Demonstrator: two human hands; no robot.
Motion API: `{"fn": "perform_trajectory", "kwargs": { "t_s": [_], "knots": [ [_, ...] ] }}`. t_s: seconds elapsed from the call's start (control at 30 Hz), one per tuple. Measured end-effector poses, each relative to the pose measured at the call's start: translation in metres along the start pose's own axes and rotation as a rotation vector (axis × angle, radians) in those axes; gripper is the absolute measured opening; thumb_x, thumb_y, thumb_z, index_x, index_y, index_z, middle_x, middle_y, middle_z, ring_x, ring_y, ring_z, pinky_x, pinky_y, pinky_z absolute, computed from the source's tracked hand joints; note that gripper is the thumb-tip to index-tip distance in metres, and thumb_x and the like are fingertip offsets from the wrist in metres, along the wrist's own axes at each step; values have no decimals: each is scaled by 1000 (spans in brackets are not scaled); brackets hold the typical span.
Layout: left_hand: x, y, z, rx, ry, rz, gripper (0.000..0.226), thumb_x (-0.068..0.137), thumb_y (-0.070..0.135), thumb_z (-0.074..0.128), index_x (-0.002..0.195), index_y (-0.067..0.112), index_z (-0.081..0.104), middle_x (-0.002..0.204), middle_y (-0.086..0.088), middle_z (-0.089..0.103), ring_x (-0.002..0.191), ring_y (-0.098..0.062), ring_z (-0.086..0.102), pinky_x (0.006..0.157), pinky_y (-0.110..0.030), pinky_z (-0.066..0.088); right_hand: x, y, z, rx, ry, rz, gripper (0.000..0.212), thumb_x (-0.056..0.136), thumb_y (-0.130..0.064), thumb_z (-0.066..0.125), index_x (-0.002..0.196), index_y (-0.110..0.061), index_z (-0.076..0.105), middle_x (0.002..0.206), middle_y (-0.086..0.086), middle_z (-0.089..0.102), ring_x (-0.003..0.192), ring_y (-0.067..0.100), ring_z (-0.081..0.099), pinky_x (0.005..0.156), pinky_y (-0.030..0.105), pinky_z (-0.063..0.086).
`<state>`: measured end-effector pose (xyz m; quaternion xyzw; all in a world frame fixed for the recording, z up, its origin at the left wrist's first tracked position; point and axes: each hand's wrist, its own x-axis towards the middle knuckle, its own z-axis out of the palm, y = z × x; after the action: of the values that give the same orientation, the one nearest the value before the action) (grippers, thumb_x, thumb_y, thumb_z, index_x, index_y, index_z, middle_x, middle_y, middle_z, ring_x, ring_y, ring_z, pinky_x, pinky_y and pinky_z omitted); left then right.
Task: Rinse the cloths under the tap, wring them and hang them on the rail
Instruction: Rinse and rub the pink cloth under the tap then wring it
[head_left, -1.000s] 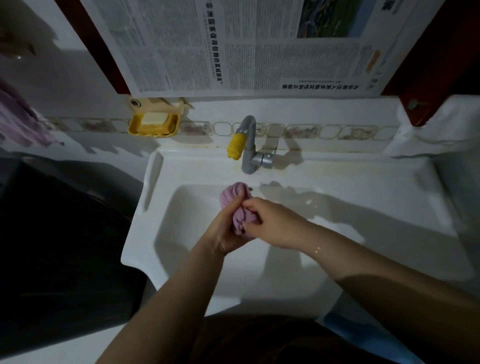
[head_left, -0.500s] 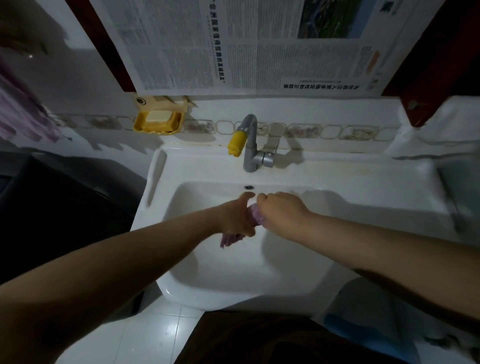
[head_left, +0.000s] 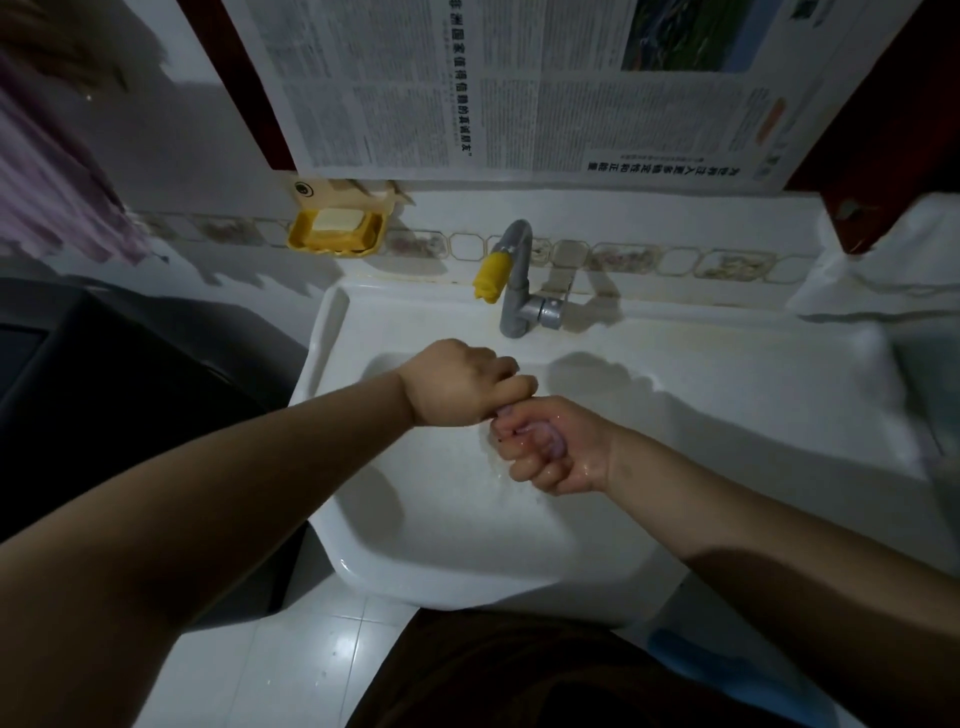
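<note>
A small pink cloth (head_left: 543, 435) is twisted tight between both fists over the white sink (head_left: 727, 395); only slivers of it show. My left hand (head_left: 462, 383) grips one end, knuckles up. My right hand (head_left: 553, 447), wet and palm up, is closed around the other end, touching the left. The grey tap (head_left: 517, 280) with a yellow spout tip (head_left: 491, 273) stands just behind the hands; no water runs from it. Another pink cloth (head_left: 57, 202) hangs on the wall at the far left.
A yellow soap dish (head_left: 337, 231) with a bar of soap hangs on the wall left of the tap. Newspaper (head_left: 519, 88) covers the wall above. A dark object (head_left: 104, 395) stands left of the sink. White cloth (head_left: 893, 260) lies at the right edge.
The hands have twisted against each other: the left turned knuckles up and rose, the right turned palm up. The cloth, a visible bundle before, is now squeezed nearly out of sight.
</note>
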<state>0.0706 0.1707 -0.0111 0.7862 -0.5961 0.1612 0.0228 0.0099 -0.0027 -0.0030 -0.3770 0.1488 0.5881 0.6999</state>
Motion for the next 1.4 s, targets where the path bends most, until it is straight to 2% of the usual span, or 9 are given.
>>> {"fn": "perform_trajectory", "kwargs": {
  "t_s": [0.17, 0.27, 0.37, 0.53, 0.7, 0.93, 1.03, 1.2, 1.4],
  "knots": [
    [4, 34, -8, -427, -687, -998, 22, 89, 25, 49, 87, 9, 63, 69, -4, 72, 55, -19, 68, 52, -22, 49, -5, 8, -12, 121, 350, -304, 41, 76, -9, 68, 113, -15, 51, 85, 6, 56, 63, 12, 50, 45, 16, 38],
    [-6, 34, -5, -1280, -746, -1443, 31, 89, 19, 53, 71, -2, 67, 56, -10, 69, 39, -14, 58, 44, -17, 45, -7, 30, -24, -575, 712, -632, 81, 80, -9, 74, 143, -28, 26, 132, 1, 40, 107, 19, 53, 74, 15, 47],
    [-4, 46, -17, -1920, -634, -1361, 16, 89, 22, 57, 78, 9, 59, 60, -3, 63, 48, -11, 55, 49, -18, 46, -7, 42, -36, -1613, 780, -916, 87, 77, -19, 75, 145, -32, 22, 153, -3, 12, 138, 21, 28, 102, 23, 38],
    [9, 73, -28, -2186, -721, -1154, 26, 95, 21, 48, 78, 17, 67, 68, 2, 63, 59, -9, 62, 56, -21, 55, -15, 7, -32, -2055, 730, -1390, 44, 74, -13, 63, 117, -11, 54, 107, 10, 52, 92, 25, 57, 57, 30, 52],
    [0, 58, -37, -1707, -600, -1144, 44, 87, 14, 67, 125, 14, 46, 91, -13, 61, 72, -22, 63, 68, -34, 56, -19, -7, -13, -2421, 767, -733, 46, 75, -8, 61, 120, -9, 54, 106, 10, 63, 89, 31, 64, 55, 32, 43],
    [3, 45, -24, -160, -426, -683, 51, 94, 26, 51, 141, 20, 31, 112, -9, 63, 88, -31, 64, 68, -37, 51, -8, -19, 14, -1785, 735, -229, 21, 88, -34, 53, 102, -19, 60, 85, 1, 53, 88, 25, 58, 67, 30, 40],
    [-5, 15, -26, -16, -237, -289, 25, 90, 28, 57, 110, 15, 48, 77, -10, 61, 54, -31, 61, 42, -28, 37, -6, -9, 28, -1084, 656, -298, 22, 82, -29, 65, 65, -21, 53, 62, -1, 47, 56, 16, 49, 49, 23, 33],
    [-2, -22, -45, 30, -11, 23, 19, 91, 35, 48, 95, 18, 41, 58, -3, 52, 39, -20, 48, 42, -18, 25, 4, 4, 55, -207, 440, -256, 26, 83, -14, 56, 68, -23, 36, 50, -5, 24, 39, 9, 19, 39, 18, 11],
    [-4, -27, -52, 110, 137, 80, 16, 98, 33, 46, 99, 17, 45, 62, -4, 51, 41, -21, 46, 39, -21, 31, -1, 1, 66, 59, 195, -168, 37, 82, -16, 50, 51, -23, 32, 44, -7, 19, 32, 6, 12, 33, 17, 7]
  ]
}}
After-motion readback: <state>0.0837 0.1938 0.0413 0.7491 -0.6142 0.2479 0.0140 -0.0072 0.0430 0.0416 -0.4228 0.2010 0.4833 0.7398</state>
